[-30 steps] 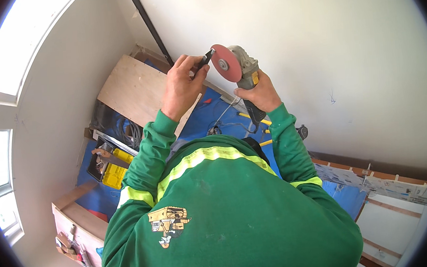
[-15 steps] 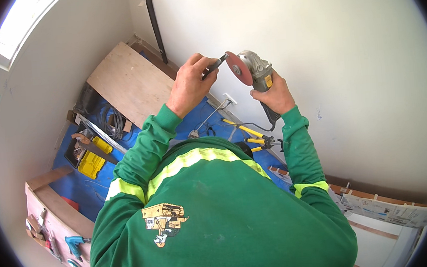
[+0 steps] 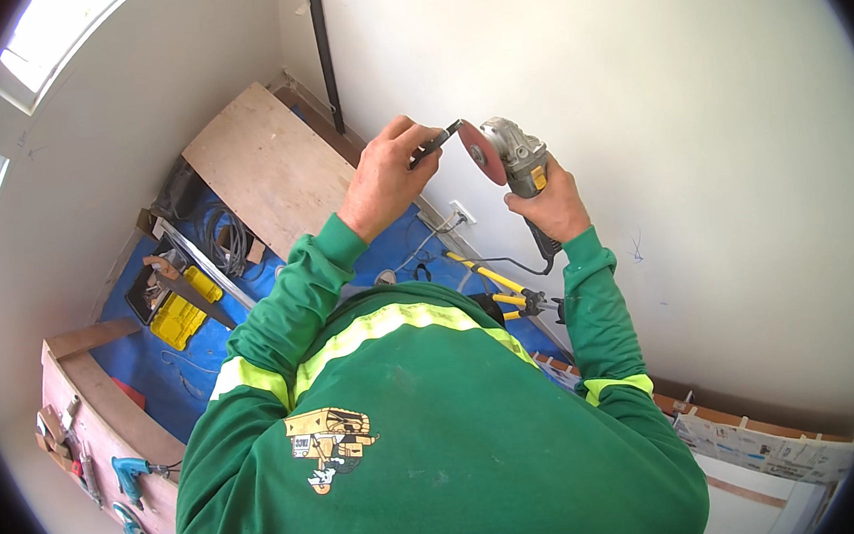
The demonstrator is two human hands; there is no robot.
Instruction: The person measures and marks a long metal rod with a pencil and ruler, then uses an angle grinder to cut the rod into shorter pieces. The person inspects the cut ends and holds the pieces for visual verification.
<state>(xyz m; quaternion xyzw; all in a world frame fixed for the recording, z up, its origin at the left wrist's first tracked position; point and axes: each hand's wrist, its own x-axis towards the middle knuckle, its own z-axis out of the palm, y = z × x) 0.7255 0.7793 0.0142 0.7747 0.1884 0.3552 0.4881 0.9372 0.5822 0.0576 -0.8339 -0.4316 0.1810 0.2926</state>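
My right hand (image 3: pixel 554 200) is wrapped around the body of an angle grinder (image 3: pixel 524 159), holding it up in front of the pale wall. A reddish disc (image 3: pixel 481 152) is fitted on its left side; I cannot tell whether it spins. Between the fingers of my left hand (image 3: pixel 387 175) is a slim dark rod (image 3: pixel 430 147) with a lighter tip. That tip is at the upper edge of the disc; whether they touch is unclear. A dark power cord (image 3: pixel 517 262) hangs from the grinder's lower end.
On the blue floor sheet (image 3: pixel 143 355) lie a plywood board (image 3: pixel 263 164), a yellow-and-black toolbox (image 3: pixel 185 314) with a handsaw (image 3: pixel 193 290), and yellow-handled cutters (image 3: pixel 488 277). A teal drill (image 3: pixel 133 476) rests on a wooden bench (image 3: pixel 106 393); a shoe (image 3: pixel 133 526) shows below it.
The view has shifted slightly, and both hands appear a little lower in it. My grip on the angle grinder and the slim dark rod looks the same.
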